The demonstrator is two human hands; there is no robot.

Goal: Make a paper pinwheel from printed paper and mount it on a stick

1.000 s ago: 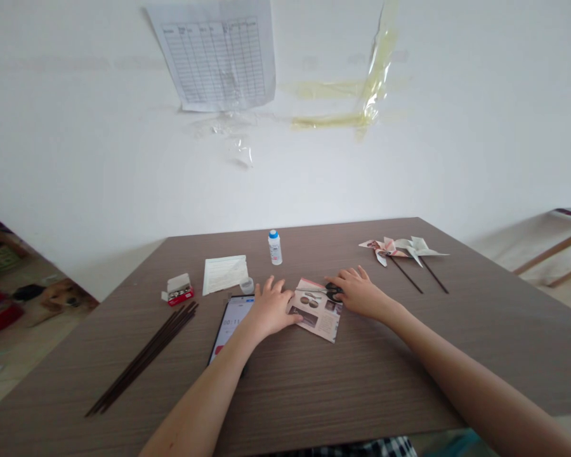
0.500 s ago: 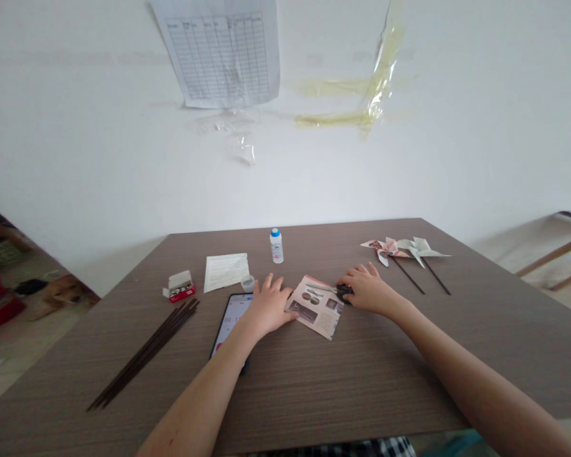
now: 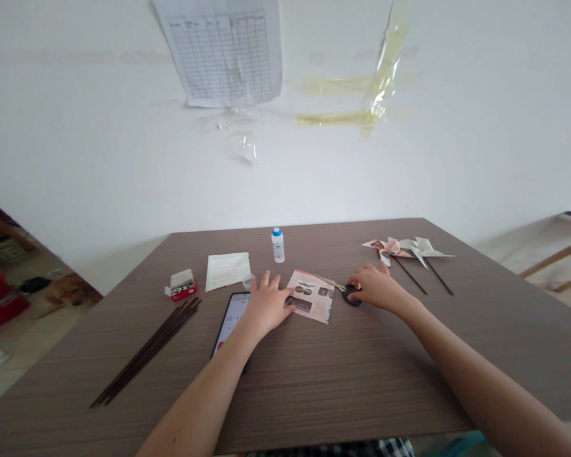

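Observation:
My left hand (image 3: 265, 303) lies flat with fingers spread, its fingertips pressing the left edge of a printed paper square (image 3: 311, 295) on the brown table (image 3: 314, 381). My right hand (image 3: 377, 287) is curled over the dark handles of a pair of scissors (image 3: 346, 292) just right of the paper. The scissor blades point left across the paper's top corner. A phone (image 3: 229, 324) with a lit screen lies partly under my left wrist.
A bundle of thin dark sticks (image 3: 147, 350) lies at the left. A small red and white box (image 3: 181, 285), a white folded sheet (image 3: 227, 270) and a white bottle with a blue cap (image 3: 278, 245) stand farther back. Two paper pinwheels (image 3: 406, 249) lie at the right.
My right hand has slid right with the scissors, off the paper. The paper has turned a little and sits flatter. My left hand stays on its left edge.

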